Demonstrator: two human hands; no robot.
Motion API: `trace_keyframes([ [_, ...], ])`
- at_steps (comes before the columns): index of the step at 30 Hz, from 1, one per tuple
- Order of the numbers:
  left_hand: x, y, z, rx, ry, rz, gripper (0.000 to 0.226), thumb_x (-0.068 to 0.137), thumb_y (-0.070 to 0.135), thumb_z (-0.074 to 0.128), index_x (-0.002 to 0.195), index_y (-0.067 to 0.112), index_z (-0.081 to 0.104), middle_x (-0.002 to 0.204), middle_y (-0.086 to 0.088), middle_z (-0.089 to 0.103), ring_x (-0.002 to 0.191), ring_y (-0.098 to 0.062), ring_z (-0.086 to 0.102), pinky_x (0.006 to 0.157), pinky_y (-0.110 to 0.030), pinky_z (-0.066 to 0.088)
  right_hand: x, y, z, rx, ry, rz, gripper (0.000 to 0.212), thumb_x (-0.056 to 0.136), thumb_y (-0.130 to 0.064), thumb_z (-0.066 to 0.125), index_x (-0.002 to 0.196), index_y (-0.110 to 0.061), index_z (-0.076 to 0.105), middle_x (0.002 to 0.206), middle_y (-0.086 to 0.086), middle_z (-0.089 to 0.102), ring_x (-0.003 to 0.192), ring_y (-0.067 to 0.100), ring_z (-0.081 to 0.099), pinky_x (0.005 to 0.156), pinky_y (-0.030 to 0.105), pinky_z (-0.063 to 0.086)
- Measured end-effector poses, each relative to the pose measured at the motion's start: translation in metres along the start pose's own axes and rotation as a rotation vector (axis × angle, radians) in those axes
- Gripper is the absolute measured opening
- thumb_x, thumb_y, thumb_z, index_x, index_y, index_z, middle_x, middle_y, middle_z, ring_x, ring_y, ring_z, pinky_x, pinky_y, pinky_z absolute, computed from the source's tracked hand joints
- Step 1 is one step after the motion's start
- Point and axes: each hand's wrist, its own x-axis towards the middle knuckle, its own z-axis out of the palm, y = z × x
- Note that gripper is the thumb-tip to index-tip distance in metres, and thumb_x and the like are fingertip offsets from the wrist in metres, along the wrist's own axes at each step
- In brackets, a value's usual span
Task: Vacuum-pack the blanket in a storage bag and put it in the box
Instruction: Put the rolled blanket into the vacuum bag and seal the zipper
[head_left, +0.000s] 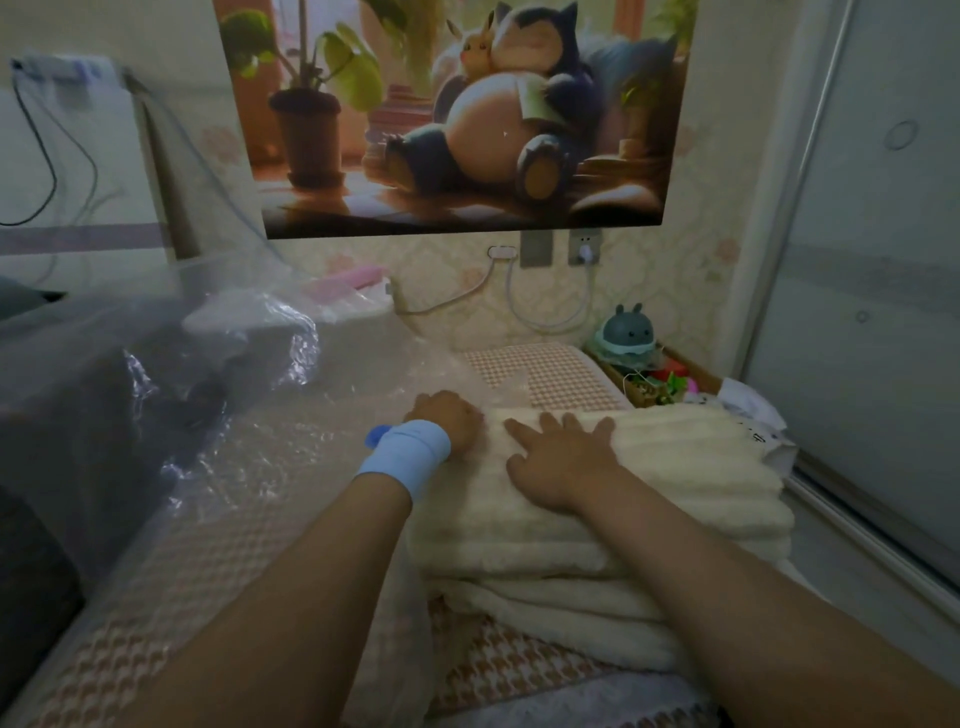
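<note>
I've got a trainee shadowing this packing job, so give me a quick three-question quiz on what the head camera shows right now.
1. True or false: the right hand lies flat, fingers spread, on top of the folded blanket.
2. Which wrist wears the blue band? A) left B) right C) neither
3. Fill in: the clear bag lies to the ___ of the blanket.

Key: 1 true; 2 A; 3 left.
</note>
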Motion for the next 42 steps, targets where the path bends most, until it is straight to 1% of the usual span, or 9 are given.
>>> trace_keyframes([
  [5,-0.021,0.013,-0.019,-0.378,0.101,0.299,0.054,0.099,0.052,0.035,0.123,0.012,0.063,0.13,-0.01,0.06,0.118,-0.024,0.054,0.093,-0.027,0.037,-0.006,-0.007,0.006,0.117,0.153,0.032,0.068,0.094,-0.056,0.026,0.151,-0.019,0.024,0.154,0.009,0.035,0.14,0.037,0.03,0.112,0.068,0.01],
  [9,-0.046,0.01,0.011,-0.12,-0.265,0.307,0.057,0.098,0.053,0.035,0.149,0.028,0.032,0.158,0.001,0.025,0.146,-0.019,0.019,0.117,-0.034,0.011,-0.016,-0.006,0.004,0.27,0.32,0.024,0.038,0.088,-0.04,0.043,0.115,-0.015,0.052,0.116,0.008,0.061,0.111,0.031,0.054,0.105,0.055,0.031],
  [11,-0.054,0.004,0.016,-0.154,-0.227,0.337,0.057,0.099,0.051,0.036,0.15,0.029,0.028,0.159,0.001,0.02,0.148,-0.019,0.012,0.118,-0.037,0.007,-0.025,-0.004,0.009,0.264,0.455,-0.041,0.028,0.089,-0.035,0.043,0.105,-0.016,0.057,0.107,0.006,0.063,0.1,0.028,0.057,0.097,0.047,0.039],
  [16,-0.073,-0.011,0.001,-0.129,-0.04,0.422,0.063,0.089,0.041,0.061,0.145,0.029,0.036,0.157,-0.001,0.024,0.145,-0.021,0.019,0.117,-0.038,0.017,-0.063,-0.009,0.043,0.069,0.679,-0.217,0.064,0.091,-0.057,0.034,0.122,-0.01,0.063,0.126,0.012,0.063,0.118,0.034,0.056,0.103,0.056,0.039],
  [20,-0.082,-0.028,0.001,0.214,-0.012,0.386,0.085,0.077,0.056,0.065,0.149,0.038,0.022,0.159,0.003,0.011,0.146,-0.024,0.009,0.117,-0.047,0.019,-0.084,-0.01,0.072,-0.206,0.574,-0.332,0.114,0.069,-0.086,0.049,0.148,-0.005,0.042,0.153,0.024,0.037,0.142,0.044,0.033,0.105,0.077,0.018],
  [27,-0.106,-0.043,0.008,0.188,-0.078,0.233,0.092,0.075,0.034,0.064,0.148,0.044,0.008,0.155,0.006,0.006,0.142,-0.031,0.013,0.108,-0.054,0.033,-0.078,-0.029,0.067,-0.391,0.391,-0.196,0.132,0.069,-0.085,0.053,0.154,-0.015,-0.019,0.159,0.028,-0.02,0.146,0.051,-0.013,0.103,0.08,-0.007],
  [30,-0.106,-0.052,0.01,0.039,-0.135,0.219,0.083,0.088,0.014,0.051,0.151,0.041,0.004,0.161,-0.001,-0.003,0.148,-0.029,0.005,0.119,-0.046,0.017,-0.068,-0.038,0.07,-0.43,0.404,-0.186,0.11,0.085,-0.067,0.054,0.156,-0.011,-0.009,0.159,0.034,-0.001,0.145,0.055,0.005,0.104,0.08,0.005],
  [34,-0.109,-0.058,0.005,-0.046,-0.153,0.223,0.068,0.098,0.002,0.03,0.151,0.038,0.007,0.162,-0.003,-0.005,0.148,-0.028,-0.004,0.12,-0.042,0.004,-0.048,-0.043,0.056,-0.377,0.492,-0.206,0.07,0.071,-0.044,0.078,0.131,-0.014,0.058,0.108,0.023,0.064,0.094,0.044,0.06,0.084,0.059,0.048],
  [42,-0.11,-0.059,-0.032,-0.478,0.062,0.298,0.08,0.089,-0.012,0.03,0.151,0.036,0.018,0.161,0.005,0.002,0.148,-0.018,-0.006,0.12,-0.036,0.003,0.004,-0.072,0.002,-0.149,0.891,-0.076,0.04,0.078,-0.023,0.047,0.112,-0.012,0.064,0.083,0.008,0.065,0.077,0.03,0.059,0.073,0.042,0.043],
])
